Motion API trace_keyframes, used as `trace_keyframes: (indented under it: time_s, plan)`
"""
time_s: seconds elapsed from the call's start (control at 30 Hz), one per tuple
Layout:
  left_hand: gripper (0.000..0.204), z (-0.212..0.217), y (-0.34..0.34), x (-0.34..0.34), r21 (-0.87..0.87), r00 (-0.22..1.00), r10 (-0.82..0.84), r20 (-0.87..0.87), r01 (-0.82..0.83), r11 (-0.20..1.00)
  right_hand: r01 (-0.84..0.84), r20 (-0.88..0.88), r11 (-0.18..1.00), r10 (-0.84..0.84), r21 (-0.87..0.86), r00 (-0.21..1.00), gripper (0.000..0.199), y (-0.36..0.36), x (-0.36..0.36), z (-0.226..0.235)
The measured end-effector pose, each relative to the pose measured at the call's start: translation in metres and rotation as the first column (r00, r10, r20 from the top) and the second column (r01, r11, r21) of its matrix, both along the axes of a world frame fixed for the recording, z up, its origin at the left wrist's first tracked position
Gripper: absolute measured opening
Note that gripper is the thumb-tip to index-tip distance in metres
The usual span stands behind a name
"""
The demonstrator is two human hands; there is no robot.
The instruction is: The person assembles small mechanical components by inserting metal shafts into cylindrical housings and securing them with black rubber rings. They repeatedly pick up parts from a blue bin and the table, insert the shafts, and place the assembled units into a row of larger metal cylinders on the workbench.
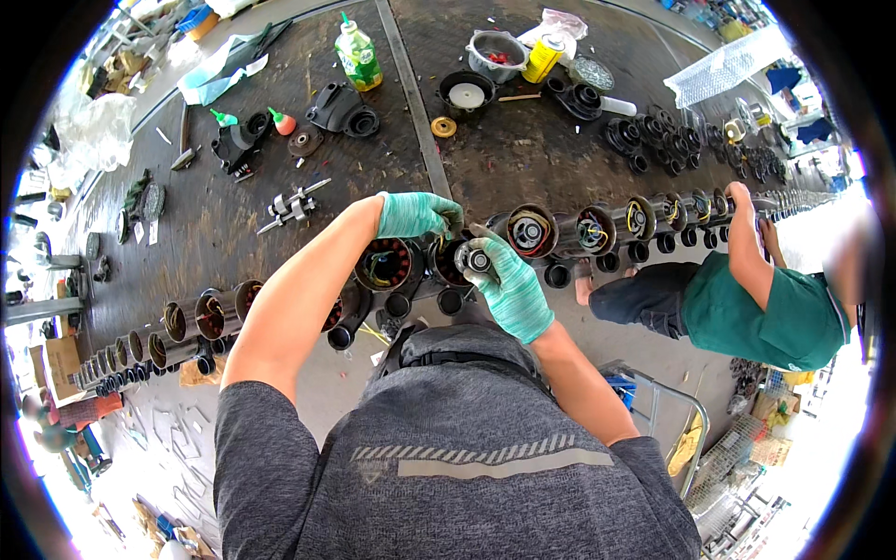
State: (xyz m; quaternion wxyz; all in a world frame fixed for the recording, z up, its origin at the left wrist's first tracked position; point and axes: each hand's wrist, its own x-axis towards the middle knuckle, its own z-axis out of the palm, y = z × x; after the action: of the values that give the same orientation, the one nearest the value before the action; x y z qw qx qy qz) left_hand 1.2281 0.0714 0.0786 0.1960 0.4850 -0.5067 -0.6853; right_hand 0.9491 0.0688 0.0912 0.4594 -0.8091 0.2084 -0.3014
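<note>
Both hands wear green gloves. My right hand point(515, 287) is closed around a dark round motor part with a bright stub shaft point(476, 259), possibly a rotor end. That part is right at the mouth of a cylindrical motor housing point(442, 261); whether it touches the housing or sits partly inside cannot be made out. My left hand point(416, 215) reaches over the far side of this housing, fingers curled down at its rim; what they grip is hidden. Just left stands another open housing point(387, 265) with red windings and yellow wires. To the right sits a housing with a pale core point(530, 231).
Housings line the table's near edge both ways, black tubular necks point(557, 274) jutting out. Beyond lie a loose rotor point(293, 205), a hammer point(183, 149), a green bottle point(358, 58), a yellow can point(544, 58) and a grey bowl point(497, 54). A co-worker point(756, 299) stands at right.
</note>
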Motion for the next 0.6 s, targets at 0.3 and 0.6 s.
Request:
trace_keyframes:
  time_s: [0.3,0.6]
  plan:
    - [0.031,-0.01,-0.001,0.001,0.111,0.995,0.074,-0.07,-0.066,0.992,0.096,-0.1,0.994,-0.1,-0.051,0.99,0.045,-0.004,0.002,-0.01]
    - [0.028,-0.01,-0.001,-0.002,0.083,0.99,0.08,-0.116,-0.07,0.994,0.029,-0.12,0.99,-0.046,-0.137,0.992,0.043,-0.005,0.001,-0.003]
